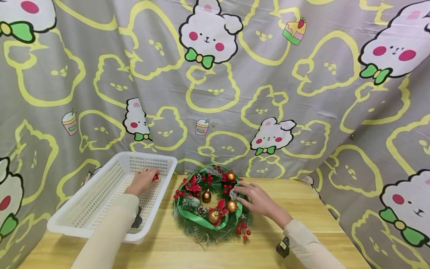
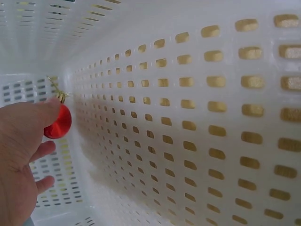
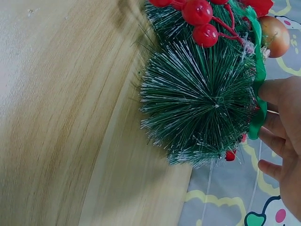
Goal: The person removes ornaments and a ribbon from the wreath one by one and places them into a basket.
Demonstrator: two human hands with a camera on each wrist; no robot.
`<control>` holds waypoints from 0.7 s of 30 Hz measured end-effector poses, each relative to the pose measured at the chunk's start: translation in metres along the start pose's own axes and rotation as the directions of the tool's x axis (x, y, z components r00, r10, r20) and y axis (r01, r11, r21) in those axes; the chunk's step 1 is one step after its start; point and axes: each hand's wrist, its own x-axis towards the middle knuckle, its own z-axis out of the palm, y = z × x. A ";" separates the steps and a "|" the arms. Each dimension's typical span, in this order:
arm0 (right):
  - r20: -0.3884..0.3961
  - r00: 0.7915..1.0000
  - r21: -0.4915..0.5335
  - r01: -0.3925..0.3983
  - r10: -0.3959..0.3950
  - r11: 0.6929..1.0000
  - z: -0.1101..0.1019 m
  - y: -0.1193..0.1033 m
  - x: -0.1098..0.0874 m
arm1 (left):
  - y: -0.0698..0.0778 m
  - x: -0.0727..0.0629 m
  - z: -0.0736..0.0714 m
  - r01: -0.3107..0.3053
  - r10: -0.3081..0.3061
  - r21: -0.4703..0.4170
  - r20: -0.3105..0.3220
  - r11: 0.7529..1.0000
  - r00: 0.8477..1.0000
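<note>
Inside the white plastic basket (image 1: 53,221), my left hand (image 1: 143,181) pinches a small red Christmas bauble (image 2: 60,123) near its gold cap; in the head view only a bit of red shows by the fingers. A green Christmas wreath (image 1: 208,234) lies flat on the table. My right hand (image 1: 258,200) is at the wreath's right side, its fingertips touching the green ribbon (image 3: 258,70) draped over it. Gold baubles (image 1: 231,205), a brown bauble (image 1: 206,196), red berries (image 1: 243,229), pinecones and red flowers decorate the wreath.
A small dark object (image 1: 137,218) lies in the basket under the left forearm. The wooden table (image 1: 268,246) runs back to a grey patterned curtain (image 1: 215,93), which also hangs at both sides. A black device (image 1: 283,246) is by the right wrist.
</note>
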 end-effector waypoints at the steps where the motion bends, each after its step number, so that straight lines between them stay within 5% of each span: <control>1: 0.002 1.000 0.001 -0.001 0.001 1.000 0.000 0.000 0.000 | 0.000 0.000 0.000 0.001 -0.001 -0.003 0.005 1.000 1.000; 21: 0.026 1.000 0.002 -0.008 0.008 1.000 0.000 0.002 0.002 | -0.006 0.004 0.007 0.026 -0.025 -0.021 0.058 0.999 0.998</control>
